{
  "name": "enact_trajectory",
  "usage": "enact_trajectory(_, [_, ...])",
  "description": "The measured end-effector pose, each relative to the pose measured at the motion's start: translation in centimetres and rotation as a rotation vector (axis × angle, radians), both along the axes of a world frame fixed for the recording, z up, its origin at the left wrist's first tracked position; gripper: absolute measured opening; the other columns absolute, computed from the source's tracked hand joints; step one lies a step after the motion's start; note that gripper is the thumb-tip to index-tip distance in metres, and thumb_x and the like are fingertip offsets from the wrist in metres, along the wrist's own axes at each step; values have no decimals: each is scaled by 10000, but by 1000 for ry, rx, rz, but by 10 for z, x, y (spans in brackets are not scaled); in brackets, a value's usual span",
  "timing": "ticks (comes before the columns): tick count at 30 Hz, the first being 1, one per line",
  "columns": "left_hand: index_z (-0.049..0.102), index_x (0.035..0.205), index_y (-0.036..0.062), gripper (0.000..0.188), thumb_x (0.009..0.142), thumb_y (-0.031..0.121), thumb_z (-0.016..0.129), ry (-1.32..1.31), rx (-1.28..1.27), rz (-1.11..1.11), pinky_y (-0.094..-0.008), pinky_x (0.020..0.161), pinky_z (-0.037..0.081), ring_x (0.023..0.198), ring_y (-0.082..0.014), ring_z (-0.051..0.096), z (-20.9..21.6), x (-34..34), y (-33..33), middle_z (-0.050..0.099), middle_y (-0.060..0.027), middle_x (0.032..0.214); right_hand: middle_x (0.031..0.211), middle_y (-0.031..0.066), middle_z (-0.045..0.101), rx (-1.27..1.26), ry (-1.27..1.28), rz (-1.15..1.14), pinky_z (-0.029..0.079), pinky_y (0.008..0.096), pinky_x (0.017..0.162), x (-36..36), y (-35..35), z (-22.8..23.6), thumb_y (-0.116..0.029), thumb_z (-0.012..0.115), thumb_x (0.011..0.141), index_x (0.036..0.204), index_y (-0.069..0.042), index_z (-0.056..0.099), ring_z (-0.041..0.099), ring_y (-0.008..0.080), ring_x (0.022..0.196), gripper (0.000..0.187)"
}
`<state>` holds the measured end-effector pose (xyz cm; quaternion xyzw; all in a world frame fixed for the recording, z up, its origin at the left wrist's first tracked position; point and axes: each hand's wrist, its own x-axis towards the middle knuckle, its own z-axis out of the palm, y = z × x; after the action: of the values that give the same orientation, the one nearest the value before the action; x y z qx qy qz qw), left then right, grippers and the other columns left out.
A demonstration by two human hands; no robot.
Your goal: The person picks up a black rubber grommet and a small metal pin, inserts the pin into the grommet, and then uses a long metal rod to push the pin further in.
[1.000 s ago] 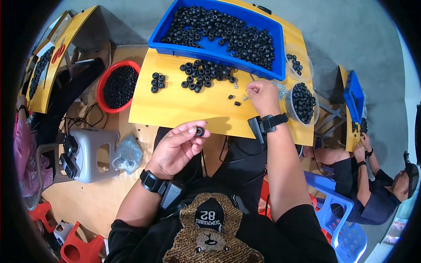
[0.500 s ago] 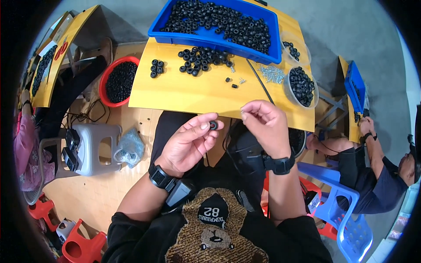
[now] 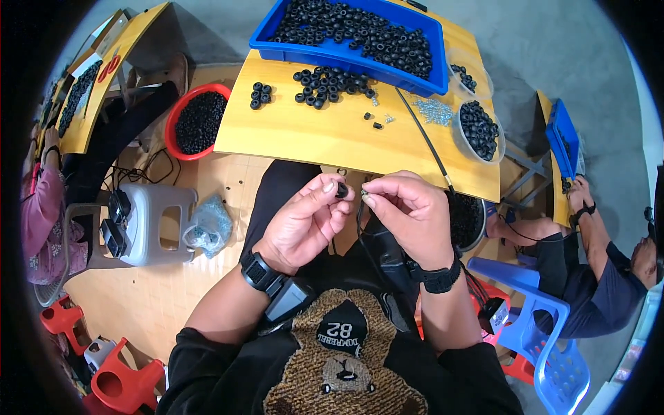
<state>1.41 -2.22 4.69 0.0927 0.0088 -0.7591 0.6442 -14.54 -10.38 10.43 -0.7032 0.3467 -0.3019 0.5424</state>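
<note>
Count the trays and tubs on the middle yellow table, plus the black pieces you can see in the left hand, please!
Blue tray: 1
Clear round tubs: 2
Black piece in the left hand: 1
Total: 4

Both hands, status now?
Left hand: closed, holding a small, round, black, rubbery-looking part.
Right hand: fingers pinched on a tiny, metallic-looking piece, shape unclear.

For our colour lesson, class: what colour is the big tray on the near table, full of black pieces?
Blue; the tray shows best in the head view.
</note>
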Motion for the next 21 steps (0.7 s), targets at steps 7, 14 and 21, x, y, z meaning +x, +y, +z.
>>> enact_trajectory(7, [568, 1119, 32, 213, 919, 104, 581, -62, 32, 11, -199, 742, 512, 847, -127, 567, 3, -9, 3, 607, -85, 986, 847, 56, 652, -45, -6, -5, 461, 198, 587, -4, 9, 2, 35, 667, 771, 909, -3, 683, 591, 75, 675, 144])
enact_trajectory(14, [569, 1135, 22, 224, 917, 72, 568, 27, 39, -7, -218, 775, 529, 874, -139, 605, -8, -13, 8, 619, -116, 1074, 857, 57, 649, 4, -81, -46, 480, 192, 610, -7, 18, 5, 42, 664, 778, 915, 1, 677, 622, 82, 723, 144])
enact_trajectory(21, [561, 1167, 9, 265, 902, 15, 561, 8, 46, -35, -247, 836, 527, 913, -158, 620, -2, -14, 8, 619, -113, 1088, 928, 72, 637, -58, 13, 28, 518, 225, 709, -12, 17, 7, 88, 626, 815, 967, 45, 637, 620, 103, 816, 158])
